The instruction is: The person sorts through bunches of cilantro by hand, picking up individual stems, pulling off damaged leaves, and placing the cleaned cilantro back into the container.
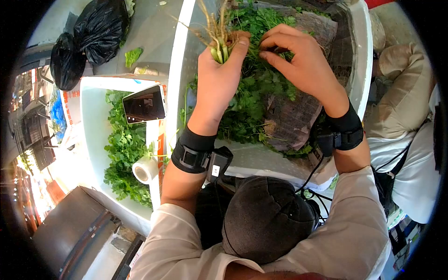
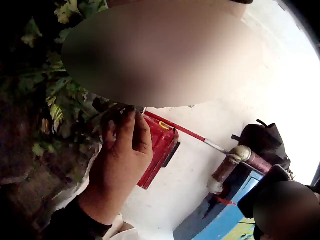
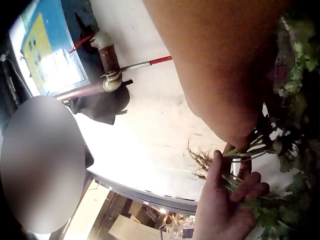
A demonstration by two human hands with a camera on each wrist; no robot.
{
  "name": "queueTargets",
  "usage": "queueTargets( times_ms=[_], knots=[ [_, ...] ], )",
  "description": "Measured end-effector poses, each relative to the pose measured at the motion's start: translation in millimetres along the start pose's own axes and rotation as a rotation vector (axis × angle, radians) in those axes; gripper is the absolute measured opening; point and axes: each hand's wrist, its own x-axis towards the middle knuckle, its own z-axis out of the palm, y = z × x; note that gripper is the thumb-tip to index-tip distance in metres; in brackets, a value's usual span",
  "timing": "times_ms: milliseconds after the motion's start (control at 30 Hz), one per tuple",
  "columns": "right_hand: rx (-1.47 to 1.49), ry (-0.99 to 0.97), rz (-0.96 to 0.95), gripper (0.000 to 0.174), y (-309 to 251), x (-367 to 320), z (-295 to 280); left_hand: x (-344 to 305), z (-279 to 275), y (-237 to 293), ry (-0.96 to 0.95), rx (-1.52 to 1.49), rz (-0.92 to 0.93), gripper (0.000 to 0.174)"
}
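Over the white foam box (image 1: 177, 56), the left hand (image 1: 219, 79) grips a bunch of rooted stems (image 1: 218, 39), pale roots pointing up and away. In the right wrist view the left hand (image 3: 225, 205) has its thumb against the stems, with leaves (image 3: 280, 212) hanging beyond the fingers. Just right of it in the head view, the right hand (image 1: 303, 60) has bent fingers and thumb close together at the greens; whether a stem is between them cannot be told. Leafy herbs (image 1: 254, 98) and damp brown paper (image 1: 296, 121) fill the box below.
A second white box (image 1: 93, 135) at left holds more greens (image 1: 123, 163). On its edge lie a phone (image 1: 144, 105) and a white roll (image 1: 145, 170). Black plastic bags (image 1: 100, 30) are at upper left. A person's leg in beige trousers (image 1: 403, 88) is at right.
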Motion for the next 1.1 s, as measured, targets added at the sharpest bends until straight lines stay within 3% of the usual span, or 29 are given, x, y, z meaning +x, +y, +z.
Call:
queueTargets(
  times_ms=[100, 167, 267, 400, 500, 800, 933, 1000, 1067, 1100],
  knots=[
    [-0.041, -0.046, -0.049, 0.017, -0.4, -0.2, 0.0, -4.1, -3.8, 10.0, -0.052, -0.142, -0.140, 0.023],
    [-0.065, 0.080, -0.081, 0.018, -1.9, 0.9, 3.4, -4.2, -1.5, 11.4, -0.048, -0.150, -0.132, 0.023],
    [-0.105, 0.121, -0.171, 0.020, -0.2, 2.7, 3.6, -3.4, -3.7, 9.6, -0.059, -0.197, -0.137, 0.024],
    [-0.138, 0.032, -0.186, 0.020, -6.7, 1.7, -2.5, -1.1, -5.0, 4.4, -0.062, -0.244, -0.172, 0.025],
    [-0.081, -0.025, -0.234, 0.019, -4.3, 1.6, -3.2, -1.8, -3.8, 7.1, -0.067, -0.202, -0.163, 0.024],
    [-0.108, 0.130, -0.243, 0.017, -2.1, 2.0, 2.3, -4.9, -1.5, 5.7, -0.124, -0.015, -0.137, 0.022],
    [-0.112, 0.218, -0.203, 0.019, 3.9, 3.0, 1.8, -5.2, -3.5, 10.0, -0.183, 0.056, -0.155, 0.021],
    [-0.138, 0.270, -0.193, 0.022, -4.0, 5.7, -6.6, -8.8, -0.1, 8.5, -0.354, 0.166, -0.099, 0.019],
    [-0.135, 0.349, 0.078, 0.009, -31.8, 9.0, -25.8, -9.6, 3.1, 3.0, -0.360, 0.174, -0.064, 0.019],
    [-0.136, 0.348, 0.078, 0.009, -30.1, 8.8, -25.8, -9.2, 4.4, 2.4, -0.368, 0.185, -0.029, 0.020]
  ],
)
